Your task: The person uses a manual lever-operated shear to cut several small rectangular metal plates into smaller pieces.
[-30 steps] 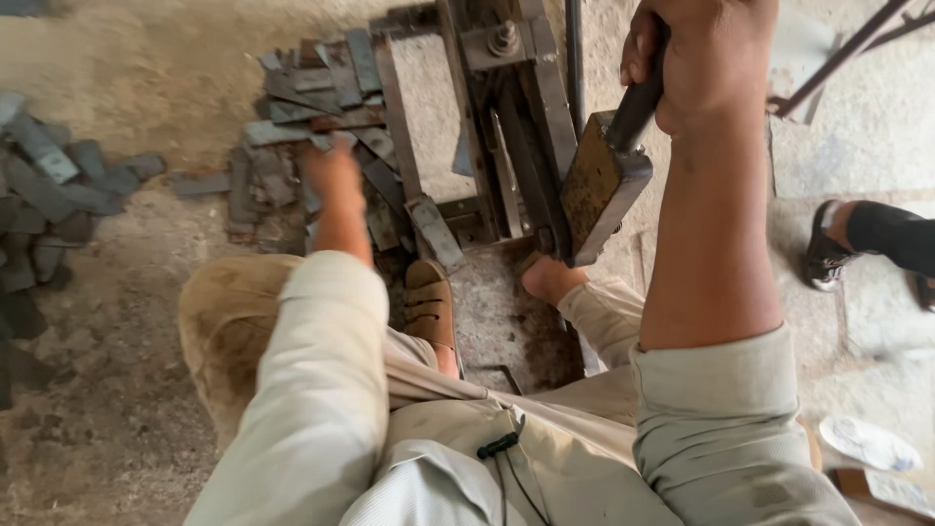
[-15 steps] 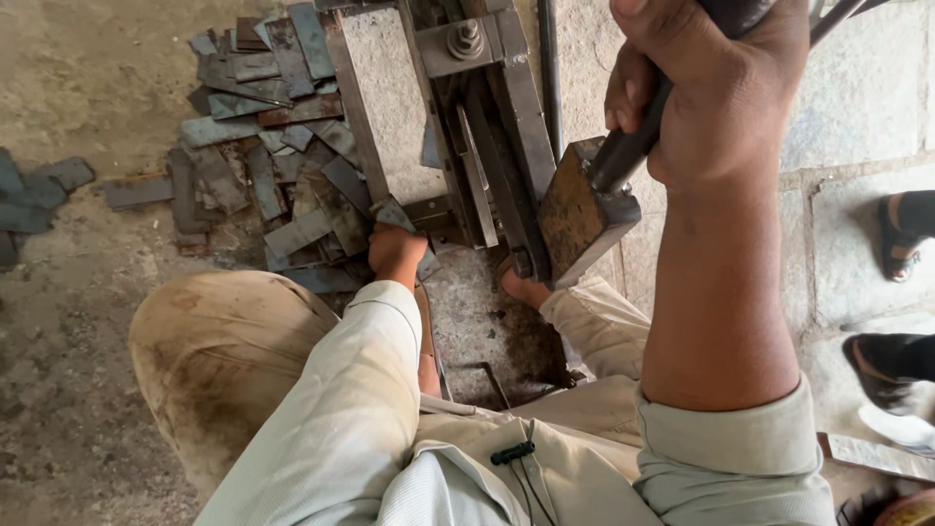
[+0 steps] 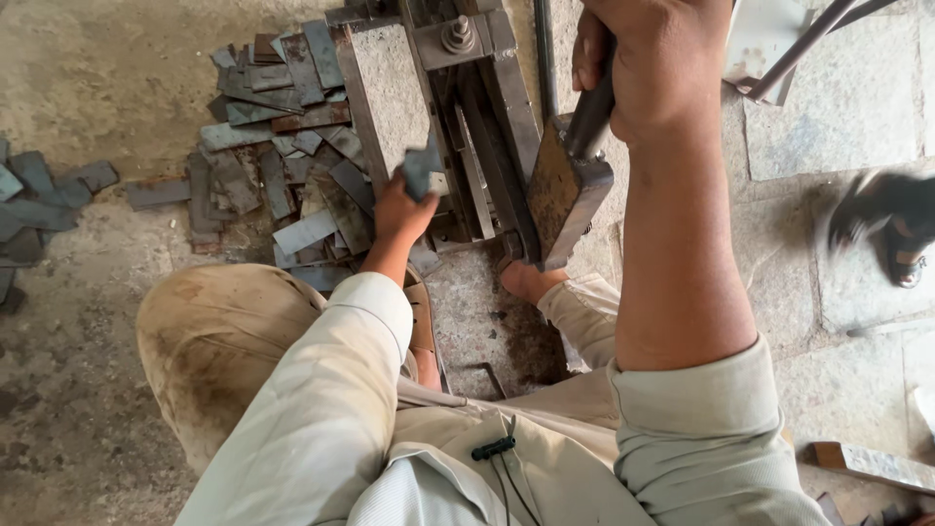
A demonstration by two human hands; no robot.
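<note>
I take the grey steel lever shear bolted together on the stone floor as my landmark; it is the biggest thing in front of me, running from the top edge down toward my knees. Its rusty flat blade block hangs on the right flank of the shear, joined to a dark round lever handle that rises up and to the right.

Left of the shear lies the heap of flat grey and rust-brown cut metal strips, spread loosely over the dusty ground, touching the shear's base plate. Farther left of the shear, well apart from that heap, a smaller scatter of grey offcuts sits at the frame edge.

My right hand is above and to the right of the shear, fingers wrapped tight around the lever handle in a full fist.

My left hand is at the shear's left side, just beside its slot. Its fingers are pinched closed on a small grey flat metal piece, which stands raised above the hand and leans against the shear's frame. I cannot tell whether the piece sits between the blades yet.

My bare foot rests right below the blade block.
</note>
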